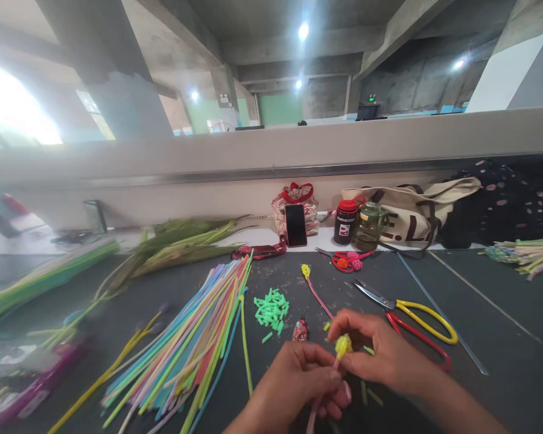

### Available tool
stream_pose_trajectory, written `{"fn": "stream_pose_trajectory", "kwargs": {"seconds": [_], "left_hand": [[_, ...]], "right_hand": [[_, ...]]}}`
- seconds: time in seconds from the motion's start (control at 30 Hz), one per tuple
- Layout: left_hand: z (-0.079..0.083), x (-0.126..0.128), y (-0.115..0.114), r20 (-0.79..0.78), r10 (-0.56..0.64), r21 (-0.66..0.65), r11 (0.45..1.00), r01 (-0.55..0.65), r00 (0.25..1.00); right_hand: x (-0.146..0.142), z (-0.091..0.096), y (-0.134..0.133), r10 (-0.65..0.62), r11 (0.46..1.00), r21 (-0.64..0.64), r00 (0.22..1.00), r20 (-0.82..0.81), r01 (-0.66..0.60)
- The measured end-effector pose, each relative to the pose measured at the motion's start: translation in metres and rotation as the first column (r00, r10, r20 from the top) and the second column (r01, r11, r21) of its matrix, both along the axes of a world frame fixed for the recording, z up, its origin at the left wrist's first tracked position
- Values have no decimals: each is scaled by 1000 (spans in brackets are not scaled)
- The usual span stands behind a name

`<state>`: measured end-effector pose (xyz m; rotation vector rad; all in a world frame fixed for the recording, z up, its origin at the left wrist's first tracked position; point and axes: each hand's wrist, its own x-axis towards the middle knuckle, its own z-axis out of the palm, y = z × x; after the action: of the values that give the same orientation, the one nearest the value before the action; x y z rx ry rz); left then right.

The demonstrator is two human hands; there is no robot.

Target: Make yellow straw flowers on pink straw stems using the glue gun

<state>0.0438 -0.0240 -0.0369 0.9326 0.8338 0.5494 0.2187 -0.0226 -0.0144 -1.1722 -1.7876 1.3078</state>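
My left hand [296, 380] is closed round a pink stem [314, 413] just below a small yellow flower head [343, 346]. The fingers of my right hand [382, 349] pinch that yellow head from its right side. Beyond my hands lies a similar piece, a yellow head [306, 270] on a pink stem. A small reddish, patterned object [301, 330] with a dark tip sits just past my left fingers. Short green tube pieces [272, 309] form a pile farther back.
Long pastel straw-like strips [199, 337] are spread on the left. Scissors with yellow and red handles [425, 319] lie right, near smaller red-handled scissors [344, 260]. A phone [295, 225], a dark red-lidded jar [345, 222], a green bottle [368, 226] and a canvas bag [407, 217] line the back.
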Motion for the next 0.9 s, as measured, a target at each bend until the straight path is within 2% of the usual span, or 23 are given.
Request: {"fn": "stream_pose_trajectory", "kwargs": {"seconds": [0.1, 0.27, 0.3, 0.37, 0.43, 0.5, 0.63, 0.77, 0.9], "left_hand": [[1, 3, 5, 13, -24, 0, 1000, 24, 1000], [5, 6, 13, 45, 2, 30, 1000, -4, 999], [5, 5, 15, 57, 5, 10, 1000, -6, 998], [3, 2, 19, 91, 31, -40, 999, -27, 995], [0, -3, 22, 144, 76, -105, 993, -61, 987], [-3, -8, 24, 181, 116, -151, 984, -89, 977], [-3, -13, 23, 205, 153, -164, 979, -120, 967], [-4, -14, 23, 247, 186, -171, 974, -146, 951], [-7, -17, 26, 239, 218, -186, 967, -175, 946]], "right_hand": [[-1, 2, 0, 20, 1000, -10, 1000, -14, -20], [6, 7, 2, 21, 1000, 6, 999, -40, -21], [12, 7, 3, -12, 1000, 7, 998, -59, 13], [27, 4, 3, -165, 986, 0, 984, -68, 165], [43, -3, -1, -334, 943, -3, 942, -29, 334], [55, -11, -9, -396, 918, -14, 918, 29, 396], [61, -24, -23, -336, 935, -72, 932, 135, 347], [56, -31, -21, -395, 916, 49, 873, 286, 399], [55, -29, -9, -430, 902, 128, 837, 340, 411]]}}
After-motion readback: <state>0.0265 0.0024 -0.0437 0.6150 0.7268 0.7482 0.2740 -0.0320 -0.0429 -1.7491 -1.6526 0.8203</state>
